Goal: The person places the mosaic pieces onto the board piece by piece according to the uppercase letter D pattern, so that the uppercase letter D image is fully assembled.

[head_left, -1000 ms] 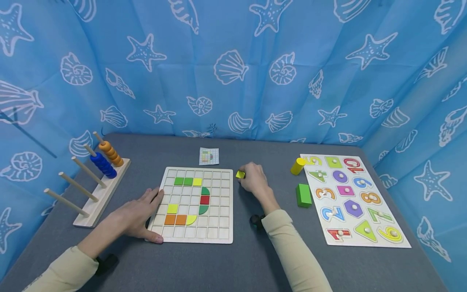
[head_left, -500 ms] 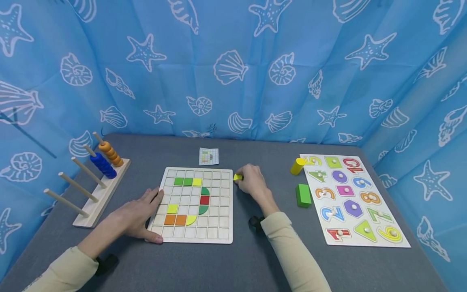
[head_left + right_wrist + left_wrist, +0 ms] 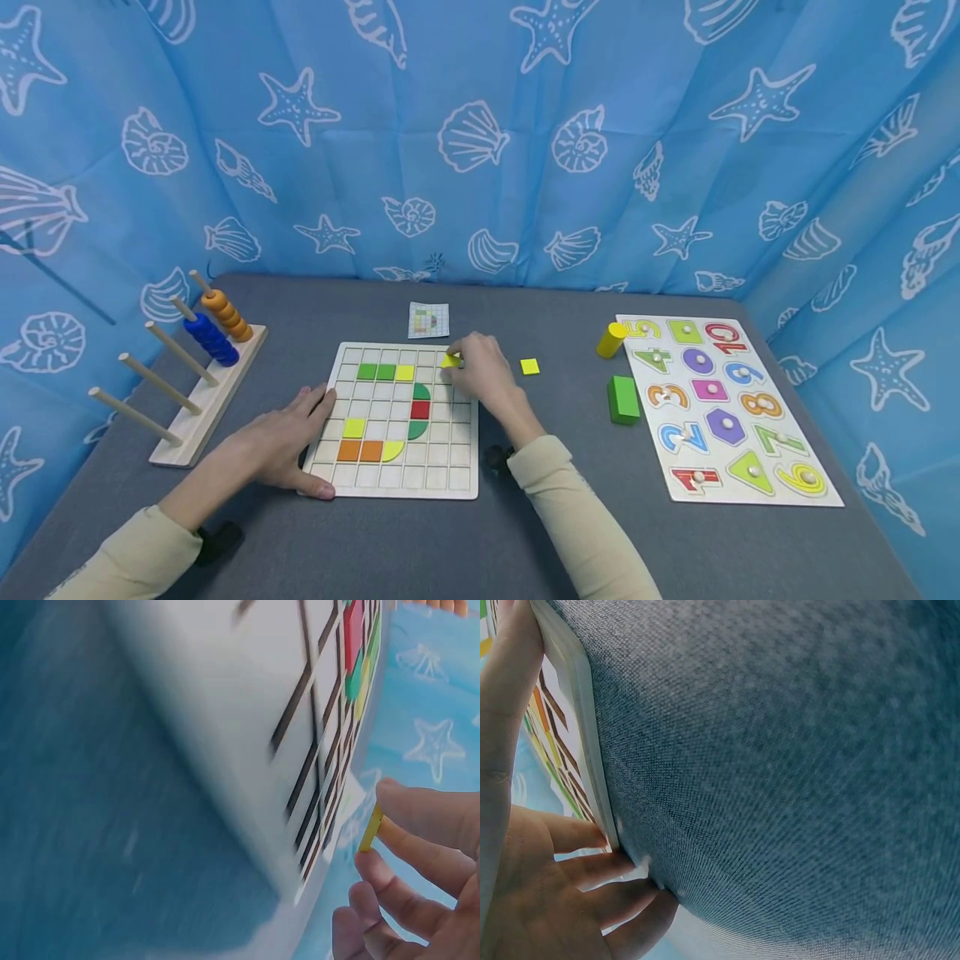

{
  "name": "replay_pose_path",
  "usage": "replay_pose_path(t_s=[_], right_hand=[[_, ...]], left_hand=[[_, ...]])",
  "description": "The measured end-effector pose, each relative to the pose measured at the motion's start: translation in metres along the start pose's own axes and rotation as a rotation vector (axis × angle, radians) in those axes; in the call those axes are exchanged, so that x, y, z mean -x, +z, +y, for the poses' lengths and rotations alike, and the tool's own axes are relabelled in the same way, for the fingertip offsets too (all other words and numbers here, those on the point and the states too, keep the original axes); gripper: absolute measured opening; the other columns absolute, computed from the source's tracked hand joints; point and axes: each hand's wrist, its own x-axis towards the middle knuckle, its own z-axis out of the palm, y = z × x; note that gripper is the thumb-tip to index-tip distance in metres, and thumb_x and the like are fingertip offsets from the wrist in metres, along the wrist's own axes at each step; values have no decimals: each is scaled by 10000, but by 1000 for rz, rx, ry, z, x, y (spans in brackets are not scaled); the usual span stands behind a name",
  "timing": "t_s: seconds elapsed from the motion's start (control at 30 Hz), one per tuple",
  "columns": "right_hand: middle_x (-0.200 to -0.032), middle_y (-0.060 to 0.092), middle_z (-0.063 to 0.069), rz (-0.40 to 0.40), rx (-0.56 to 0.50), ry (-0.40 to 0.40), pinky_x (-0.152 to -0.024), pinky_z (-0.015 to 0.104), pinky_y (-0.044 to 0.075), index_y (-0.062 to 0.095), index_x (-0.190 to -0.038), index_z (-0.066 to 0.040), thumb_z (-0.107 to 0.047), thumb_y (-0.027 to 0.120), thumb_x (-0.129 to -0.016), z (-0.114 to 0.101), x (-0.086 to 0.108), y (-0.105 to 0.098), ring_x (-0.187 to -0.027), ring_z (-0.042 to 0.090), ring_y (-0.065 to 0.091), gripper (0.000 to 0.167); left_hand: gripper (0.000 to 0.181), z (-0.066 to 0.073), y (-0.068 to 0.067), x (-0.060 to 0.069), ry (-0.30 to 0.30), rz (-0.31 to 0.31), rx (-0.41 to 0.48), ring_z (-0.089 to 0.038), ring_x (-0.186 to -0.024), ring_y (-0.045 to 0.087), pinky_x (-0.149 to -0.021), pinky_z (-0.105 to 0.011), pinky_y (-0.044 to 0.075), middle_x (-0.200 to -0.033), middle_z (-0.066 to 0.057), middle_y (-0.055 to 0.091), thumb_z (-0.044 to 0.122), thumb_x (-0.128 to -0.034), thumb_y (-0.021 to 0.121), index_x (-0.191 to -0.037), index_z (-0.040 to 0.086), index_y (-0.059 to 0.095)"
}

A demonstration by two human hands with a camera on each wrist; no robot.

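My right hand (image 3: pixel 482 368) pinches a small yellow square tile (image 3: pixel 450 361) over the upper right part of the wooden grid board (image 3: pixel 450 479). In the right wrist view the thin edge of that yellow tile (image 3: pixel 370 829) shows between thumb and fingers, off the board's surface. With fingers spread, my left hand (image 3: pixel 288 442) rests at the board's left edge, thumb at the front left corner. Green, yellow, red and orange tiles lie in the grid, some square, some with a rounded side. Another yellow square tile (image 3: pixel 530 367) lies on the table right of the board.
Behind the board lies a small printed card (image 3: pixel 429 321) with a coloured grid. A peg stand (image 3: pixel 210 400) with blue and orange beads is at left. At right are a yellow cylinder (image 3: pixel 612 341), a green block (image 3: pixel 624 401) and a number puzzle board (image 3: pixel 727 467).
My right hand has moved left from beside the board to above it, carrying the yellow tile. The other yellow tile on the table has come into view. My left hand stays put.
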Motion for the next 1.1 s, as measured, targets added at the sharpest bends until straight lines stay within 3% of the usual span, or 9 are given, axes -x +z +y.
replay_pose_path(t_s=[0.27,0.47,0.67,0.87,1.1], right_hand=[[-1152,752,154,-65,-12,-113,-835,397,579,772,-1154,-19,-127,770,-915,-31,-2,21,-1048,312,674,262],[-1181,734,119,-97,41,-153,-889,354,567,784,-1128,-39,-164,781,-905,-53,0,40,-1139,274,653,256],[-1175,745,76,-141,97,-173,-877,333,578,784,-1141,-73,-184,788,-895,-72,2,56,-1113,257,669,270],[-1171,754,47,-176,139,-204,-823,280,594,784,-1146,-94,-206,803,-898,-82,4,64,-1109,231,691,273],[-1206,746,54,-195,153,-211,-884,252,584,781,-1149,-83,-172,807,-892,-82,4,65,-1141,195,686,274]], left_hand=[[1466,-1,1,0,8,4,-1,-592,-1484,264,-1063,-726,392,-1646,-338,215,841,-589,777,-1589,-71,212],[1466,-1,0,0,4,0,5,-593,-1483,264,-1059,-731,392,-1643,-340,219,843,-588,777,-1589,-67,212],[1456,-1,-1,1,12,6,6,-601,-1478,265,-1046,-743,394,-1640,-343,222,837,-593,780,-1588,-66,219],[1453,0,-2,1,12,-3,9,-603,-1478,263,-1039,-746,396,-1641,-347,217,841,-598,771,-1588,-69,219],[1455,-1,-3,1,8,-14,17,-600,-1485,251,-1050,-748,384,-1644,-344,210,839,-599,772,-1590,-68,212]])
